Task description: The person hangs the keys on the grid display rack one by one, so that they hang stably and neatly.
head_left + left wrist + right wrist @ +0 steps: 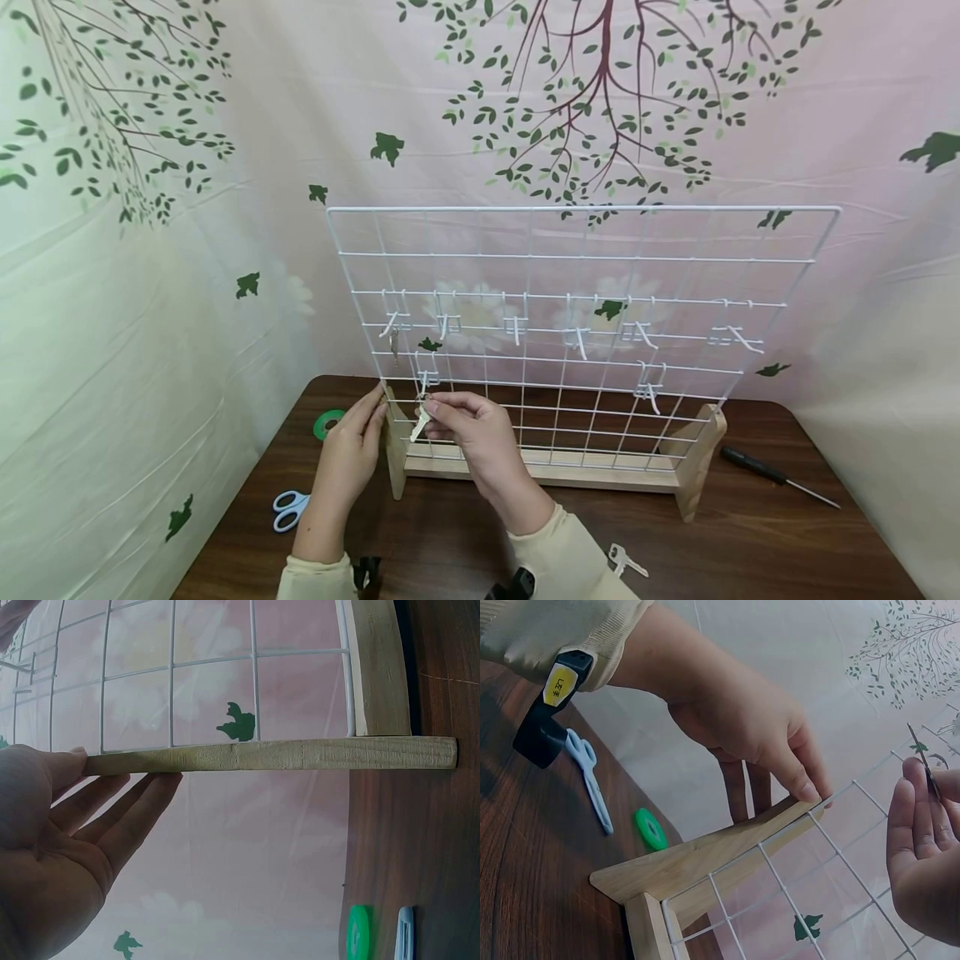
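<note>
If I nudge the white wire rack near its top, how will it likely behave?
The wire rack should feel fairly stiff, its rods crossing in a framed grid. It is probably light for its size, being mostly gaps. Pushed high, it might tip, since it rises well above its wooden stand, though the left hand gripping that could help.

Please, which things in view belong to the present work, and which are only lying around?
Belonging to the job:
key in the right hand
white hooks
wire grid
wooden stand, gripped by the left hand
loose key on the table, probably

Apparently just lying about:
scissors
green tape
screwdriver
</note>
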Demonstrator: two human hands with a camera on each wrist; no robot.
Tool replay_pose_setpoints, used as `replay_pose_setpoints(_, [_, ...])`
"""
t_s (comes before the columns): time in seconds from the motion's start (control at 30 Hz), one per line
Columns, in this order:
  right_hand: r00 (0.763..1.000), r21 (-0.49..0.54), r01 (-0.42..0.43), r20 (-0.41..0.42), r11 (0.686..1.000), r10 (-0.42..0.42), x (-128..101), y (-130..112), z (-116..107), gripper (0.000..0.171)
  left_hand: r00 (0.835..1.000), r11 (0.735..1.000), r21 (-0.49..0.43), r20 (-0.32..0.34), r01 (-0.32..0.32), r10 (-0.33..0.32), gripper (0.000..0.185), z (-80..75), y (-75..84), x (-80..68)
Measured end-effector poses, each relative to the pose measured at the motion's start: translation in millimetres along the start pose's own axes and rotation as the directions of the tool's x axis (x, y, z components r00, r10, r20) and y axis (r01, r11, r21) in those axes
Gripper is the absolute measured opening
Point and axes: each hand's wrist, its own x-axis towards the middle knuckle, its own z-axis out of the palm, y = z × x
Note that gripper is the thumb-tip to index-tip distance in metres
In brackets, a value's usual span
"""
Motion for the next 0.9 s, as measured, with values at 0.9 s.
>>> replay_pose_setpoints(0.9, [0.998,-0.103,-0.003,-0.066,0.995,-0.003,11,14,-6,0.026,1.0,1.0,-0.002,0.012,0.005,-0.005,0.044,0.6,-1.0,-0.2])
